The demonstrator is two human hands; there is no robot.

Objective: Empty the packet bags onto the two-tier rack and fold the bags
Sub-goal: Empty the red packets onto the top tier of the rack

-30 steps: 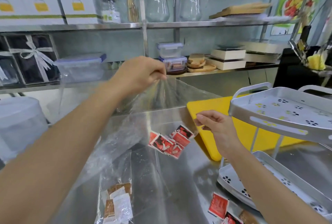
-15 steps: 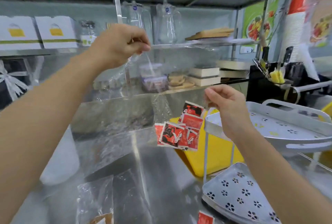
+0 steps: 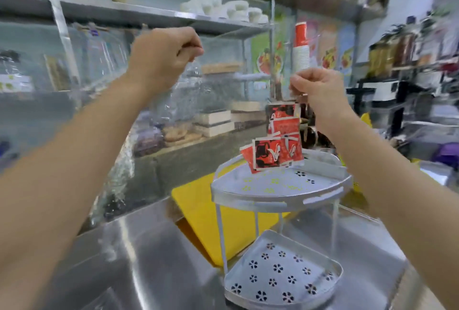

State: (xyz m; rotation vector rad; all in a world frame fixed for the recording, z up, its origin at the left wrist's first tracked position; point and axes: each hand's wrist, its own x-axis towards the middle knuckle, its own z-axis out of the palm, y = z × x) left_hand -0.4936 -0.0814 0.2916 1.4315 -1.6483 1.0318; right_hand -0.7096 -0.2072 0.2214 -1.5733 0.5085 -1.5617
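Note:
My left hand point(image 3: 164, 58) and my right hand point(image 3: 320, 91) each pinch an edge of a clear plastic bag point(image 3: 188, 101) held up in the air. Several red packets point(image 3: 275, 143) sit in the bag's low corner, hanging just over the top tier point(image 3: 280, 195) of the white two-tier rack. The rack's bottom tier point(image 3: 285, 277), with flower-shaped holes, holds nothing that I can see. The bag drapes leftward under my left arm.
A yellow cutting board point(image 3: 198, 210) lies on the steel counter point(image 3: 154, 260) behind the rack. Steel wall shelves point(image 3: 149, 14) carry jugs, boxes, bowls and containers. A stack of red and white cups point(image 3: 301, 46) stands at the back right.
Both hands have lifted the bag higher and carried it right, so the red packets now hang over the rack's top tier. My view has swung right and up.

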